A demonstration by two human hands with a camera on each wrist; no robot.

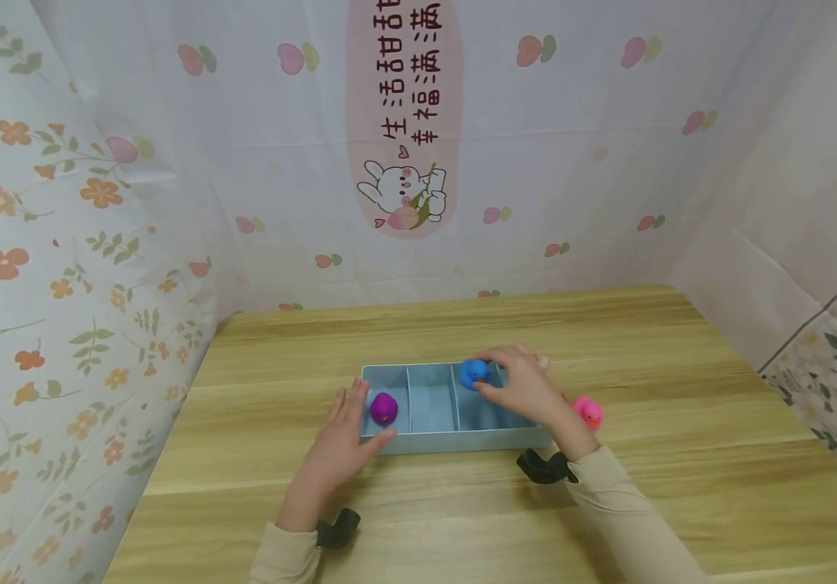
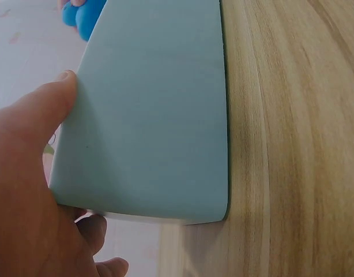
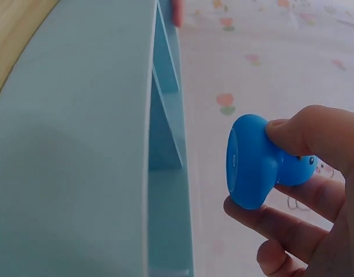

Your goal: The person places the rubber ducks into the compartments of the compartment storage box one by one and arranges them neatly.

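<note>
head view: the right hand [image 1: 528,389] pinches a small blue rubber duck [image 1: 473,373] between thumb and fingers, holding it over the far end of the right compartment of the pale blue plastic tray with three compartments [image 1: 429,444]. the left hand [image 1: 341,442] lies with fingers straight along the tray's left end and the thumb against its front wall, steadying it. a small purple rubber duck [image 1: 384,408] sits in the left compartment; the middle one looks bare. a small pink rubber duck [image 1: 589,412] stands on the light wooden desk [image 1: 681,454] just beside the tray's right end, partly behind the right wrist. judging from this, the step in hand is setting the blue duck into its compartment; the next move calls for lowering it between the divider and the end wall and loosening the pinch.

left wrist view: the thumb [image 2: 47,109] presses flat on the tray's smooth outer wall [image 2: 154,115], a contact the head view only hints at. the blue duck [image 2: 82,17] shows as a sliver past the rim. neither the purple nor the pink duck appears here.

right wrist view: the blue duck's flat round base [image 3: 246,167] faces the tray and is clear of it, not yet touching, with the fingers [image 3: 281,222] curled beneath and the thumb on top. the tray's dividers [image 3: 165,81] show edge-on, which the other views do not give.
</note>
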